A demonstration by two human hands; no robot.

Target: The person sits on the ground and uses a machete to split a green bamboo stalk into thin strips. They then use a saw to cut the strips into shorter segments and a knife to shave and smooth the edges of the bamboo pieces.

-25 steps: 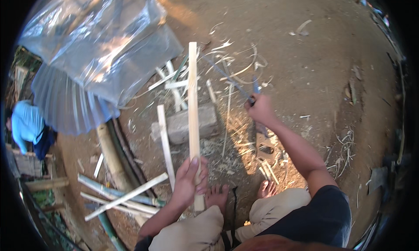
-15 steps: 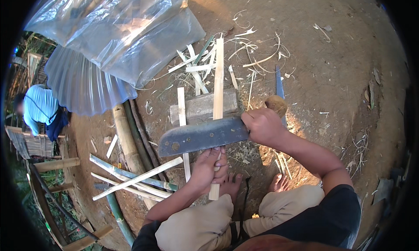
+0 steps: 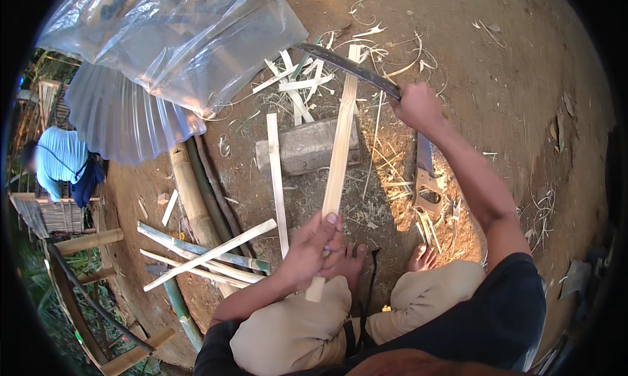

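Observation:
My left hand is closed around the near end of a pale bamboo strip, which slants up and away from me. A wooden block lies under or behind the strip's middle. My right hand grips a broad machete, its handle hidden in the fist. The blade is turned nearly edge-on and crosses the strip close to its far end; whether it touches the wood I cannot tell. Another pale bamboo strip leans against the block on the left.
A handsaw lies right of the block. Several split strips cross over bamboo poles at left. Shavings litter the ground beyond the block. Clear plastic sheeting and a corrugated sheet cover the far left, near a bending person.
My right hand has moved up and away with the machete, from just ahead of my left hand to the strip's far end. The blade has turned from broadside to edge-on, and the strip tilts further right.

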